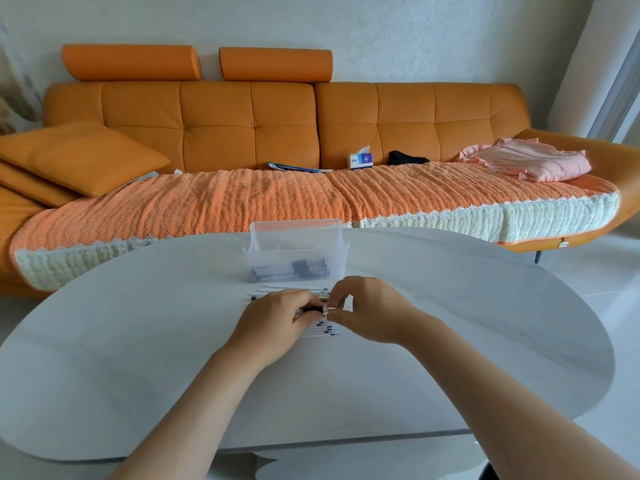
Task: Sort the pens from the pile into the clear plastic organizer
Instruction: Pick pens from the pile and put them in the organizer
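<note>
1. Two bare forearms reach in from the near edge over the pale grey oval bench (pixel 138 358).
2. The left hand (pixel 277 322) has its fingers curled, its grip closed round a dark-barrelled pen (pixel 311 310) held just above the pile.
3. The right hand (pixel 372 311) meets it, thumb and forefinger in a narrow grip, pinching the pale end of that same pen. What that end piece is, I cannot tell; it is too small.
4. Under both hands lies the pile of thin white pens with black tips (pixel 320 330), side by side on the bench, a few poking out past the left hand's knuckles.
5. Just behind the pile stands the clear ribbed plastic organizer (pixel 298 237), upright, with several dark stored pens (pixel 294 268) lying in its bottom.
6. Beyond the bench runs the long orange leather sofa (pixel 242 116), its seat under an orange-and-cream woven throw (pixel 225 202).
7. On the seat there is a white-and-blue tissue box (pixel 361 161), with a black bundle (pixel 403 157) just to its right and flat blue booklets (pixel 298 167) to its left. A folded pink cloth (pixel 530 161) lies far right and a square orange cushion (pixel 76 157) far left.
</note>
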{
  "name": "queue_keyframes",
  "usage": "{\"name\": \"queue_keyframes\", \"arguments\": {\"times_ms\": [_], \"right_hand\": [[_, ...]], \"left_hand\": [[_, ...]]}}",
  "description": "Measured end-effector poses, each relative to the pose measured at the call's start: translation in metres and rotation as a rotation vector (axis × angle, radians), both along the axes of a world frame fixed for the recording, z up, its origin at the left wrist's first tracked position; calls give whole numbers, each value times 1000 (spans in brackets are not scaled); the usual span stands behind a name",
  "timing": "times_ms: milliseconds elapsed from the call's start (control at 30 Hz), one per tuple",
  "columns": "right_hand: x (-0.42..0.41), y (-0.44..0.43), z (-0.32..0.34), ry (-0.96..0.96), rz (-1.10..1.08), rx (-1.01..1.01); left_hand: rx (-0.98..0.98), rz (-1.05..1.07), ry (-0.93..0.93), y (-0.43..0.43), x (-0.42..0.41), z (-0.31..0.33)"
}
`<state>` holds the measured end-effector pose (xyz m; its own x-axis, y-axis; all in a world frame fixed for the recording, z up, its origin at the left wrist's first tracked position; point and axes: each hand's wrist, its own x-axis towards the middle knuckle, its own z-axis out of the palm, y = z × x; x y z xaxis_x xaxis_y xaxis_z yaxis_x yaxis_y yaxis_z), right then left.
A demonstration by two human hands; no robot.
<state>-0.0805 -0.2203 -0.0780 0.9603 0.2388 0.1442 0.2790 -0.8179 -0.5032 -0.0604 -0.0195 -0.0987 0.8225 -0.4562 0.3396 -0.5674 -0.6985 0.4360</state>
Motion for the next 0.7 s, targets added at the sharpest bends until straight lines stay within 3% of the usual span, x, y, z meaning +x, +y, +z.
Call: {"name": "queue_keyframes", "arguments": {"times_ms": [533, 700], "right_hand": [[-3, -1, 1, 64, -3, -30], [-3, -1, 1, -38, 12, -53]], "left_hand": [[-36, -35, 8, 0, 3, -1], [-70, -49, 56, -1, 4, -2]]}}
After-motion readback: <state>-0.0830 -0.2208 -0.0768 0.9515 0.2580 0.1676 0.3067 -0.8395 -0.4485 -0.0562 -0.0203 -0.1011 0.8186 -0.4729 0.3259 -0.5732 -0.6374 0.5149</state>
